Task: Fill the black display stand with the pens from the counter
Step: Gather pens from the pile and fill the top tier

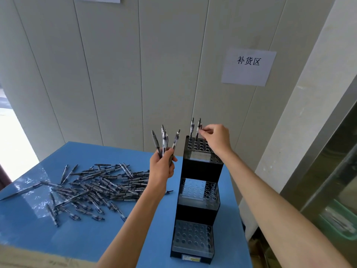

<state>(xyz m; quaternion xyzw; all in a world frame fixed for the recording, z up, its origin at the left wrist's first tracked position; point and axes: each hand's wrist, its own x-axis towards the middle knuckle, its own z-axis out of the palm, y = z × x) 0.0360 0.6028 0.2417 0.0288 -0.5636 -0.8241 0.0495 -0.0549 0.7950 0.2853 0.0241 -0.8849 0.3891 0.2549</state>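
Observation:
A black three-tier display stand with rows of round holes stands on the blue counter, right of centre. Two pens stand upright in the back row of its top tier. My right hand pinches the right one of them near its top. The other upright pen stands free beside it. My left hand is raised just left of the stand, gripping a fanned bunch of several pens. A large loose pile of pens lies on the counter to the left.
A panelled wall rises directly behind the counter, with a paper sign on it. The lower two tiers of the stand hold no pens. A metal-framed glass door is at the right, past the counter's edge.

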